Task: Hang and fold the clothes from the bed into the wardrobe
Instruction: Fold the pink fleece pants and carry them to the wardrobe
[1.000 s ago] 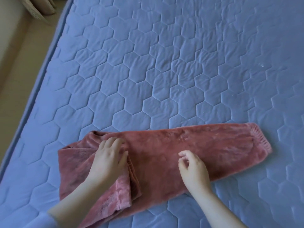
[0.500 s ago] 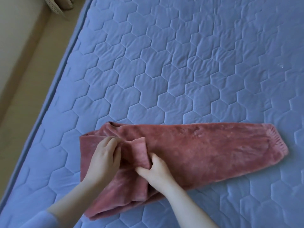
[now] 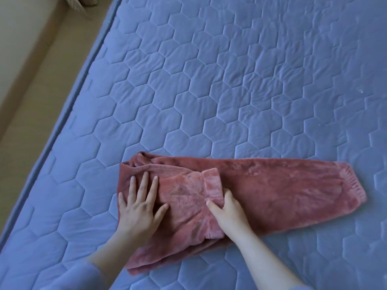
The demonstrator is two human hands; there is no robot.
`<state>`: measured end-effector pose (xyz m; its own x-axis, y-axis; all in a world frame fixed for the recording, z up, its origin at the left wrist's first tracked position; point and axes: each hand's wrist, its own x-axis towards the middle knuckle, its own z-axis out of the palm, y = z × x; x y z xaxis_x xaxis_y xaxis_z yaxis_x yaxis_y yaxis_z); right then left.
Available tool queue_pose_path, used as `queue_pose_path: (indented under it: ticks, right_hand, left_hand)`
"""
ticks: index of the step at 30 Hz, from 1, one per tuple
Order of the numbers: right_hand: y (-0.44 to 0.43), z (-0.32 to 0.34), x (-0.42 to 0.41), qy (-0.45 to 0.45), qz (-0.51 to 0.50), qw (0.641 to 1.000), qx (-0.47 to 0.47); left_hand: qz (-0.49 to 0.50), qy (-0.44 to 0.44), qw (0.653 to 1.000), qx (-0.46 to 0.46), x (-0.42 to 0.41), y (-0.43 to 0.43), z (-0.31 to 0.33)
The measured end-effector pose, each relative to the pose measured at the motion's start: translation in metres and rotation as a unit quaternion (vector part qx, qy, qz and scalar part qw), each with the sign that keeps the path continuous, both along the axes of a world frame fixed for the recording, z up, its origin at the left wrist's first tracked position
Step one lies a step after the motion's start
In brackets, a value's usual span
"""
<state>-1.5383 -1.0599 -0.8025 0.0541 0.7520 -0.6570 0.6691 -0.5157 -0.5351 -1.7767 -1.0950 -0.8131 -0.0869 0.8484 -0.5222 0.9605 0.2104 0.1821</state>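
Dusty-pink fleece trousers [image 3: 272, 189] lie flat across the bed [image 3: 209, 80], the legs stacked one on the other. The waist end is nearer the bed's left edge, bunched and partly turned over itself, with a flap [image 3: 211, 185] folded rightward onto the legs. The ribbed cuff [image 3: 354, 185] points toward the right and lies flat.

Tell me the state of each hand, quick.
Left hand: open, pressing flat on the pants.
Right hand: closed, pinching the pants' folded flap.
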Motion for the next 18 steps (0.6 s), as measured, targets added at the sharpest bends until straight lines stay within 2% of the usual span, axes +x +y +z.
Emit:
queue_pose_path:
  ticks: [4,8,14,18]
  right_hand:
    - [-0.004,0.006,-0.005,-0.026,-0.001,0.999,0.022]
    - [-0.004,0.024,0.018,-0.044,-0.029,0.995,0.084]
    - [-0.005,0.043,0.119,-0.082,-0.163,0.975,0.127]
    - [-0.009,0.044,0.198,-0.103,-0.204,0.965,0.133]
  left_hand:
    - [-0.002,0.019,1.000,-0.020,0.013,0.012,0.004]
    - [-0.034,-0.011,0.999,0.023,0.049,0.035,0.027]
    - [-0.090,-0.150,0.982,0.072,0.137,0.069,0.061]
    - [-0.139,-0.171,0.974,0.050,0.211,0.098,0.067]
